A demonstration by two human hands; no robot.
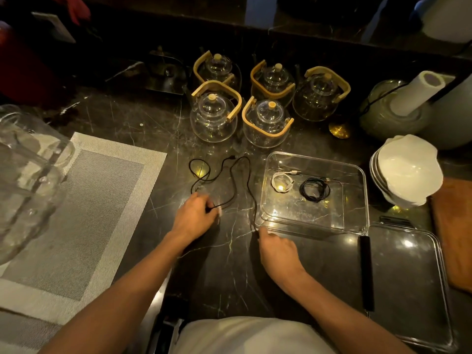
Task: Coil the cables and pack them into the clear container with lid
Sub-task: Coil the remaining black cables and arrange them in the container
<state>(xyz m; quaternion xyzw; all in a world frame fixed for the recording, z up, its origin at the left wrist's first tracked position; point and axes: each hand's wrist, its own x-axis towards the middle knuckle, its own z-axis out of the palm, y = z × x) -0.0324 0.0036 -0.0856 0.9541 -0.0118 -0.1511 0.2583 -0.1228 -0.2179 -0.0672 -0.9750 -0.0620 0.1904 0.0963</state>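
A long black cable (231,175) lies in loose loops on the dark marble counter. My left hand (196,213) pinches a bend of it near the middle. My right hand (277,247) pinches the cable's near end beside the front left corner of the clear container (357,195). Inside the container lie a coiled white cable (281,182) and a coiled black cable (314,188). The clear lid (408,284) with a black handle lies flat on the counter to the right of my right hand.
Several glass teapots (265,123) with wooden handles stand behind the cable. A grey woven placemat (84,218) and a large glass jar (25,175) are at the left. Stacked white bowls (406,169), a paper towel roll (419,90) and a wooden board (454,233) are at the right.
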